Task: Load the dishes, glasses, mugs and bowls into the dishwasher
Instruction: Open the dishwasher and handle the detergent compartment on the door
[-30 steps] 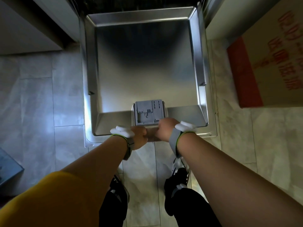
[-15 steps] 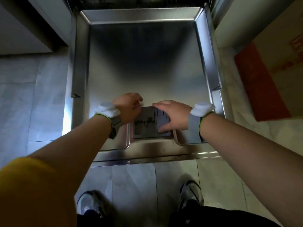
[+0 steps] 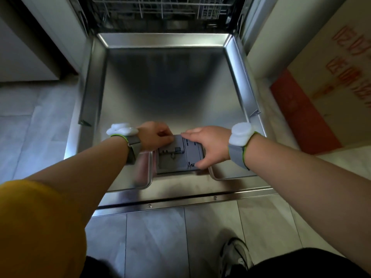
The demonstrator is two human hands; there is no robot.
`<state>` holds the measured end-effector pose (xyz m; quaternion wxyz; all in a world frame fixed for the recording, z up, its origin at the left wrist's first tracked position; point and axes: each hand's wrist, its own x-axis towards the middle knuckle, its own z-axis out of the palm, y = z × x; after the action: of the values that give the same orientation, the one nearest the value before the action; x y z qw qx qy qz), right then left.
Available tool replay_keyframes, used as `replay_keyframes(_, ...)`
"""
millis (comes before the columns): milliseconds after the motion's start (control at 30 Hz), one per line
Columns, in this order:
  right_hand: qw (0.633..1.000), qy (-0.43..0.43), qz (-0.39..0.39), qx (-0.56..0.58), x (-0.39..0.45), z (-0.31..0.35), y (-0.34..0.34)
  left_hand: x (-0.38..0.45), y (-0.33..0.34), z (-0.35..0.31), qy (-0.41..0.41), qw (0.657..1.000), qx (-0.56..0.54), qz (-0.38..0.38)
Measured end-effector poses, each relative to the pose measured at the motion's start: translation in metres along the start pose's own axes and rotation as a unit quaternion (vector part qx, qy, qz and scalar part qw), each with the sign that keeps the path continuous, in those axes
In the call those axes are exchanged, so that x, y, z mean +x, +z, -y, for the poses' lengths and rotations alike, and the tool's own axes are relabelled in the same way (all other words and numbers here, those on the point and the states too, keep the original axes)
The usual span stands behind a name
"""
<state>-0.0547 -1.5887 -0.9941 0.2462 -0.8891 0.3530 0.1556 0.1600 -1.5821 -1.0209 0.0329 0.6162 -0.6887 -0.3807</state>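
The dishwasher door lies open and flat in front of me, its steel inner face bare. Beyond it, a wire rack shows inside the dark tub, and no dishes are visible in it. A grey detergent dispenser sits near the door's front edge. My left hand hovers at the dispenser's upper left corner with its fingers curled and nothing in them. My right hand lies over the dispenser's right half, fingers stretched along its far edge and thumb at its near corner.
A cardboard box with red print stands on the floor right of the door. Pale cabinet fronts flank the left side. The tiled floor runs in front, with my shoe on it.
Both hands let go of the door's front edge and moved forward over the dispenser. The door has dropped to its flat position, and the rack has come into view.
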Motion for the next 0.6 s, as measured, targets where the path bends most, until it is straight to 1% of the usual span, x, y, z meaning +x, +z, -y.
replay_keyframes(200,0.998,-0.002,-0.04,-0.054,-0.007,0.006,0.003,-0.002,-0.006,0.0,0.011,1.0,-0.023,-0.001)
replay_keyframes(367,0.995,-0.006,-0.042,-0.096,-0.008,0.01,0.005,-0.005,-0.004,0.0,0.013,0.999,-0.035,-0.005)
replay_keyframes(500,0.998,0.004,-0.051,-0.045,-0.008,0.008,0.004,-0.005,-0.009,0.001,0.025,0.999,-0.04,-0.007)
replay_keyframes(600,0.997,0.04,-0.044,0.052,-0.007,0.003,-0.004,-0.008,-0.011,0.0,0.028,0.999,-0.028,0.006)
